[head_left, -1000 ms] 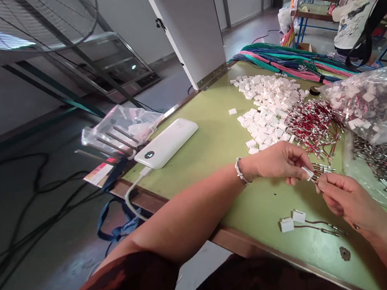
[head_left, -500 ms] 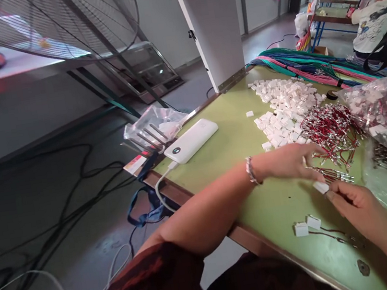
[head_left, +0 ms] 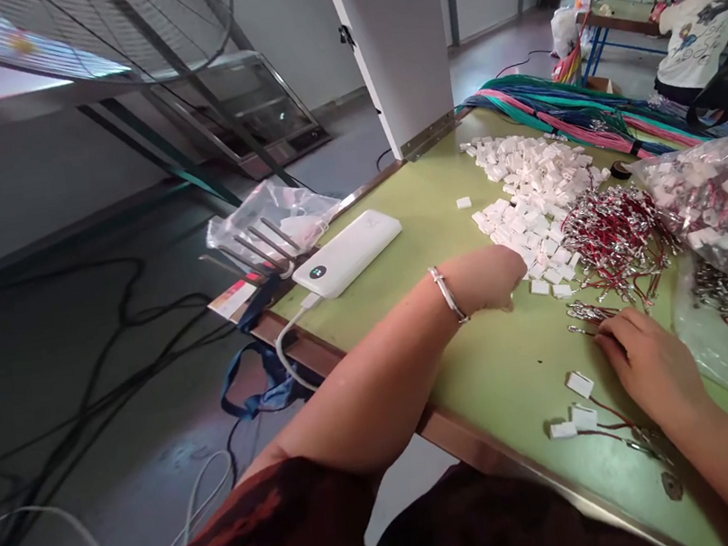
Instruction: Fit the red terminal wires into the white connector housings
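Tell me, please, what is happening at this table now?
A person's left hand is at the edge of the pile of white connectors; whether it grips one is hidden. The right hand touches a small bunch of wires with metal ends. Three connectors with wires attached lie on the green table, close to this hand.

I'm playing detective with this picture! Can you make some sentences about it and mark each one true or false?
1. A bracelet is on the left wrist. True.
2. The right hand is touching the power bank. False: it is at some metal-tipped wires.
3. Three white connectors lie between the right hand and the front edge of the table. True.
4. The long cables at the back are all yellow. False: they include green, blue and pink.
5. A white cord is plugged into the power bank. True.
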### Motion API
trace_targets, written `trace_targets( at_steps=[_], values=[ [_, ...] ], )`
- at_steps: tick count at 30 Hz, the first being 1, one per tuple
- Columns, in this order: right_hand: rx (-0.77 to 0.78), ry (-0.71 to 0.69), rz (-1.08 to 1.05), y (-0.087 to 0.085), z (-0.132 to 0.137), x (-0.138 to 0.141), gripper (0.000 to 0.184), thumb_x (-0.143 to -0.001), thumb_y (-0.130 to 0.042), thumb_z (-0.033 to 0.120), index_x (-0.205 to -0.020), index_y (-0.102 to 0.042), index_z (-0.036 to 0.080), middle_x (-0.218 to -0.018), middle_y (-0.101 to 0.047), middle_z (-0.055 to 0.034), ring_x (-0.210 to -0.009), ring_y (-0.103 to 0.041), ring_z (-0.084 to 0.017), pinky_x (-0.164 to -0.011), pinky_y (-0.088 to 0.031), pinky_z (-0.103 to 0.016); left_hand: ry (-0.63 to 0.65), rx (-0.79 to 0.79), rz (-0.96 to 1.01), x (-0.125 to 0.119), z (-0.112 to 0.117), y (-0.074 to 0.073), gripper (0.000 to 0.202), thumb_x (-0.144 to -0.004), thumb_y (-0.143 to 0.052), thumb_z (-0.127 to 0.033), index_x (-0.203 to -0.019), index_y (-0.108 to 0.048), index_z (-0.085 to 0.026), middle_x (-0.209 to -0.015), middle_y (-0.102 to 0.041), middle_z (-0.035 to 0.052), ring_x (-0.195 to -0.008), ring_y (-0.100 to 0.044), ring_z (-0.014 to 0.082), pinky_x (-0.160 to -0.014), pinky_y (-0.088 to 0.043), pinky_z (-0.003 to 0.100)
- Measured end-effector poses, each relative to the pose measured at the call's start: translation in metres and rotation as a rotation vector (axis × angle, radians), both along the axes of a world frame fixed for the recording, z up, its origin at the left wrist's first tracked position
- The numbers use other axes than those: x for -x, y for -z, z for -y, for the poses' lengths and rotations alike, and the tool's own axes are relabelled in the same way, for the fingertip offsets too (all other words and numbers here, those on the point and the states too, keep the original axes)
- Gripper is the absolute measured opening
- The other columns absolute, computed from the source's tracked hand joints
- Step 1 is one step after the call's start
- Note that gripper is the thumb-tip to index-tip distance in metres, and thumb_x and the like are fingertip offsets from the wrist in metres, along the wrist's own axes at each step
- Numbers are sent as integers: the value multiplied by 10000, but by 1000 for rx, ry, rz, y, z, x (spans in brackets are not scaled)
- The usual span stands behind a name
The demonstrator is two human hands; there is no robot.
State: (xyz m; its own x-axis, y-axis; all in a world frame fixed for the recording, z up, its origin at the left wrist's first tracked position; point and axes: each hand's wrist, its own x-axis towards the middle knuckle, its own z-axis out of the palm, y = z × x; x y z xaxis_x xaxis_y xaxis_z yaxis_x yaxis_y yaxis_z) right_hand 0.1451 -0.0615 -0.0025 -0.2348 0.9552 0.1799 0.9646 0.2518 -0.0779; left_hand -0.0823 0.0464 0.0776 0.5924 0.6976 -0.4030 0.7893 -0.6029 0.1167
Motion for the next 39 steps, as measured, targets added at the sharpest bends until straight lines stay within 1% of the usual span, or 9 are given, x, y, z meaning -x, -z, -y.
trace_targets(
  at_steps=[5, 8, 10, 13, 17, 24, 30, 35, 39],
  values=[
    [42, 21, 61, -2, 2, 2, 188, -933, -431, 256, -841, -580, 188, -866, -611, -70, -699, -587, -211, -553, -373, -313, 78, -31, 42, -7, 2, 5, 110, -754, -696, -165, -857, -701, -125, -894, -690, 83, -801, -597, 190, -607, -371, 256],
    [59, 64, -22, -6, 5, 1, 183, -922, -402, 263, -826, -545, 201, -862, -634, -79, -653, -581, -211, -534, -352, -316, 64, 13, 313, -8, -1, 8, 60, -746, -711, -184, -760, -684, -132, -792, -674, 45, -722, -575, 151, -605, -377, 251],
    [89, 100, -130, -8, 6, 0, 179, -908, -390, 281, -821, -530, 212, -824, -655, -78, -645, -587, -218, -543, -359, -319, 1, 163, 582, -11, -3, 12, 82, -749, -709, -200, -730, -669, -131, -713, -651, 17, -650, -562, 115, -590, -393, 237],
    [181, 161, -377, -12, 6, -4, 183, -876, -413, 346, -806, -530, 224, -735, -667, -53, -634, -599, -213, -570, -406, -319, -172, 527, 913, -20, -4, 23, 130, -769, -684, -229, -853, -680, -130, -609, -610, -19, -524, -541, 78, -533, -415, 221],
    [289, 248, -707, -18, 6, -8, 245, -807, -488, 422, -851, -611, 214, -724, -684, -38, -667, -632, -197, -618, -474, -303, -345, 849, 1123, -35, -3, 45, 233, -775, -680, -214, -998, -701, -149, -547, -586, -44, -494, -536, 59, -540, -449, 215],
    [234, 287, -767, -29, 14, -4, 276, -768, -562, 460, -711, -660, 208, -614, -604, 0, -585, -541, -157, -552, -432, -261, -459, 1112, 1225, -46, 0, 59, 171, -709, -777, -208, -838, -690, -134, -658, -675, -1, -583, -640, 80, -581, -476, 219],
    [274, 246, -794, -31, 16, 2, 285, -799, -539, 445, -671, -627, 206, -590, -549, 13, -557, -480, -136, -509, -391, -243, -418, 1259, 1216, -47, 1, 62, 264, -667, -812, -227, -847, -649, -122, -657, -693, 10, -566, -647, 80, -520, -450, 186],
    [300, 266, -817, -31, 16, 1, 279, -799, -539, 439, -676, -626, 205, -554, -464, 33, -521, -405, -122, -478, -342, -241, -358, 1225, 1198, -46, 5, 57, 245, -672, -800, -213, -839, -645, -122, -662, -695, 8, -595, -659, 85, -566, -489, 200],
    [436, 277, -875, -31, 16, -4, 274, -813, -533, 429, -691, -617, 198, -547, -404, 44, -497, -343, -106, -442, -291, -229, -260, 1065, 1108, -46, 8, 48, 289, -729, -738, -186, -1007, -668, -148, -669, -693, -7, -616, -668, 96, -633, -532, 235]
  ],
)
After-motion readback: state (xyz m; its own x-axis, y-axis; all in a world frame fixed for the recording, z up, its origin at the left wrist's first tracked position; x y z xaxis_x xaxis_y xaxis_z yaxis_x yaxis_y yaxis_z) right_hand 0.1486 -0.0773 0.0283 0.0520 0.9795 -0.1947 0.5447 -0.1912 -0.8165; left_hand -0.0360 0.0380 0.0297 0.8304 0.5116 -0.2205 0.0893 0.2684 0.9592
